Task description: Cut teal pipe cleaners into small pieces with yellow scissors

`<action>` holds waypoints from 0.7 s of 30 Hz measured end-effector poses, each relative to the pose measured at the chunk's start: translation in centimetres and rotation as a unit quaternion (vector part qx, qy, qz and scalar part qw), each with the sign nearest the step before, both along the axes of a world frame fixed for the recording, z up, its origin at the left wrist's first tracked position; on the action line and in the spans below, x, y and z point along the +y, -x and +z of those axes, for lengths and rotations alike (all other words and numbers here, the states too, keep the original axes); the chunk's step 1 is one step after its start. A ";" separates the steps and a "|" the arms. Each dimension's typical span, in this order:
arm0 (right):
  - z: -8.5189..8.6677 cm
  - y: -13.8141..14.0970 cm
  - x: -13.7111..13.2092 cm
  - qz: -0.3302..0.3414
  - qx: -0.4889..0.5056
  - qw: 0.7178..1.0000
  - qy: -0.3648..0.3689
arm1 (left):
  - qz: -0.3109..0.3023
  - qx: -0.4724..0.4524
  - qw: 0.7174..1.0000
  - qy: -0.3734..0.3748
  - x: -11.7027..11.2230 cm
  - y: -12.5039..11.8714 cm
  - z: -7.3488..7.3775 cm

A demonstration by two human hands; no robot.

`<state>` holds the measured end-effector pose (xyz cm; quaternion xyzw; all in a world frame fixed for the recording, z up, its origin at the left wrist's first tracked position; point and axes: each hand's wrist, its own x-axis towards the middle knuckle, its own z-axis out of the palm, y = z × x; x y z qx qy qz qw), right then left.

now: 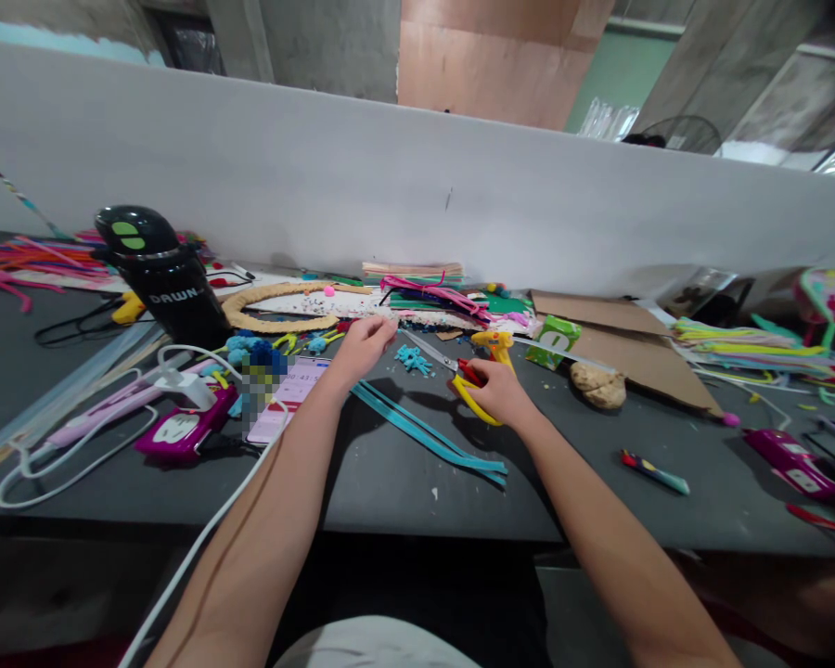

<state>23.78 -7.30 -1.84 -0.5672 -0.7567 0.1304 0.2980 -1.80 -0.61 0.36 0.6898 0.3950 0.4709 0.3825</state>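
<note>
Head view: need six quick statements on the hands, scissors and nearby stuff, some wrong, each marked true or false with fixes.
1. The right hand holds the scissors. True.
2. The left hand is near the tips of the scissors. True.
3. The long blue strips lie to the right of the right forearm. False: they lie between the two forearms.
4. The glue gun is purple. False: it is yellow.
5. The black bottle stands on the left part of the table. True.
6. The brown cardboard lies left of the left hand. False: it lies on the right side.
</note>
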 end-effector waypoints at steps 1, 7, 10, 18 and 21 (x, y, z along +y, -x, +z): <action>0.0 0.0 0.0 0.001 -0.002 1.000 -0.001 | -0.001 -0.002 1.000 0.002 0.0 0.0 0.0; 0.3 0.1 0.0 0.001 -0.004 1.000 0.012 | -0.007 -0.008 1.000 0.013 0.0 0.0 -0.1; 0.3 0.1 0.1 0.004 -0.003 1.000 0.015 | -0.008 -0.006 1.000 0.017 -0.1 0.0 0.1; 0.2 0.2 -0.2 -0.012 0.031 0.999 0.007 | -0.001 -0.002 1.000 0.015 0.0 -0.1 0.0; 0.3 0.2 -0.2 -0.010 0.022 1.000 0.007 | -0.002 0.001 1.000 0.012 0.1 -0.1 0.0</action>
